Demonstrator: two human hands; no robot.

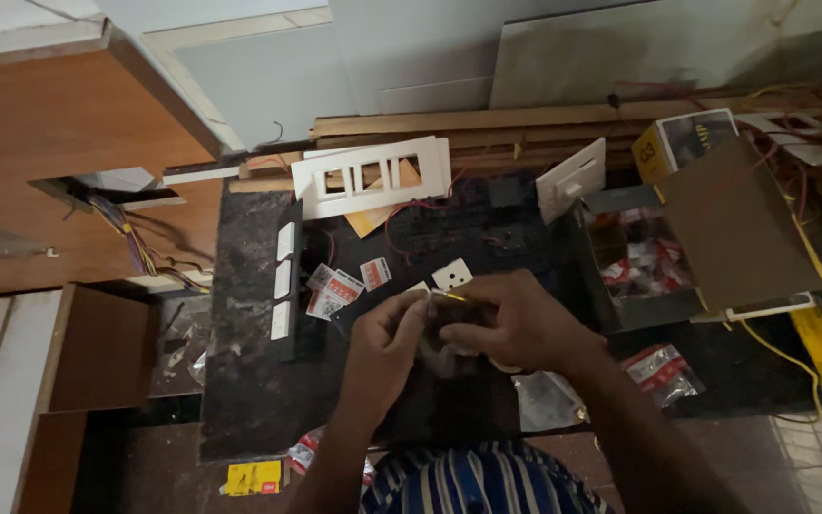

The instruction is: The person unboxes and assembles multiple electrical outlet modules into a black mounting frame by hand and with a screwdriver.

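**Both hands close on a small electrical part above the dark slab**

The person's left hand (387, 338) and right hand (516, 324) meet over the middle of a dark stone slab (249, 381). Between them sits a small dark part (449, 328), gripped from both sides; a thin yellowish wire end (454, 297) shows at its top edge. The left fingers curl against the part's left face, and the right hand wraps it from the right with the fingers folded over. The dim light hides what the part is exactly.

Just beyond the hands lies a white socket module (451, 275), and near it a few red-and-white packets (344, 286). A white switch frame (370, 176) rests farther back on wooden battens (487, 124). An open cardboard box (715, 238) holding more packets stands to the right.

The step in hand looks like fitting or working the wire at the part's top. A next move would seem to call for a steady left-hand hold while the right fingertips work finely at the wire end.
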